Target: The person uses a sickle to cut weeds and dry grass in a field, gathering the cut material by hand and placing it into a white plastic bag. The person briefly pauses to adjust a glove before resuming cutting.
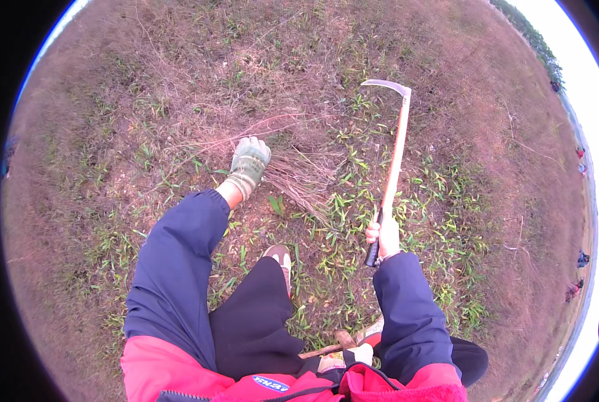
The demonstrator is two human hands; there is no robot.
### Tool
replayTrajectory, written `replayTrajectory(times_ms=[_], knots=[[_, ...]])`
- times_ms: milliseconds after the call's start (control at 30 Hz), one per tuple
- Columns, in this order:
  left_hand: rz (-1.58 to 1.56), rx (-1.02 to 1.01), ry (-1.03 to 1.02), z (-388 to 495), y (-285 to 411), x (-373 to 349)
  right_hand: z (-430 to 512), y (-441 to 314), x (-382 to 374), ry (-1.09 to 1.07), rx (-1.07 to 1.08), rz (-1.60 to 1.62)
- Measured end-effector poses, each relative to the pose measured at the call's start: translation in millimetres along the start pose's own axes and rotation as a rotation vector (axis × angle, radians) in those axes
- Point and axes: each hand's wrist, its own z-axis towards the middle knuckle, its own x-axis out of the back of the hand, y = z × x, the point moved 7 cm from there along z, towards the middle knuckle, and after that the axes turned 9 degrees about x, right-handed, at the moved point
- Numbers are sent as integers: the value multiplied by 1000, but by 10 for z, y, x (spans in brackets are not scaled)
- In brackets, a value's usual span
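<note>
My left hand (pixel 250 162), in a pale work glove with printing on its back, is closed around a bundle of dry grass stalks (pixel 304 181). The stalks fan out to the right, low over the ground, and a few thin reddish stems stick out to the left beyond the fingers. In my bare right hand (pixel 387 236) is a long-handled sickle (pixel 398 145), gripped near the black end of its wooden handle. Its curved metal blade (pixel 386 84) is at the far end, pointing left, apart from the bundle.
Short green leafy plants (pixel 350 211) grow around my shoe (pixel 280 256). Taller dry grass (pixel 480 75) spreads on both sides and ahead. A wooden stick (pixel 324 350) lies by my other foot. Several people (pixel 576 289) are small at the far right edge.
</note>
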Motion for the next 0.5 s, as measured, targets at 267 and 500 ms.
replayTrajectory(times_ms=[267,500], knots=[[-152,-310,561,-111,544,788,217,773,-1118,-263,-134,-453],[-45,-57,-38,826,207,5,-385,865,-536,-161,-167,-571]])
